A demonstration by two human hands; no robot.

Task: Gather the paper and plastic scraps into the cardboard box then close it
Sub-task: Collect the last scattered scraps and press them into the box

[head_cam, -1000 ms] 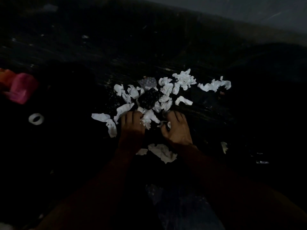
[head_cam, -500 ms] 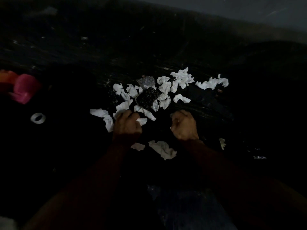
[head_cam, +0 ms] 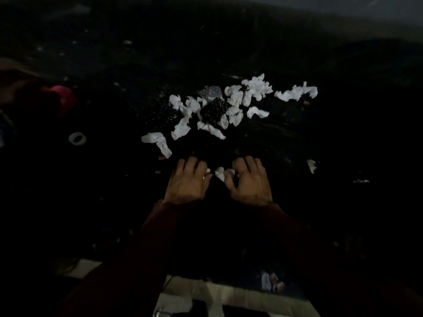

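Observation:
The scene is very dark. Several crumpled white paper scraps (head_cam: 256,90) lie scattered on a black surface (head_cam: 297,138), around a dark bubble-wrap piece (head_cam: 212,110) and a clear plastic piece (head_cam: 210,92). My left hand (head_cam: 186,179) and my right hand (head_cam: 249,179) rest side by side just below the pile, fingers curled over white scraps (head_cam: 220,173) bunched between them. One long scrap (head_cam: 296,92) lies apart at the right. A pale edge at the bottom (head_cam: 206,294) may be the cardboard box; I cannot tell.
A white tape ring (head_cam: 77,138) lies at the left. Behind it sits a pink object (head_cam: 61,93). A small white scrap (head_cam: 311,165) lies alone to the right of my hands. A grey wall (head_cam: 343,8) runs along the back.
Both hands have pulled back toward me, dragging scraps with them. The two scraps that lay below my hands are now out of sight, and the view has tilted down.

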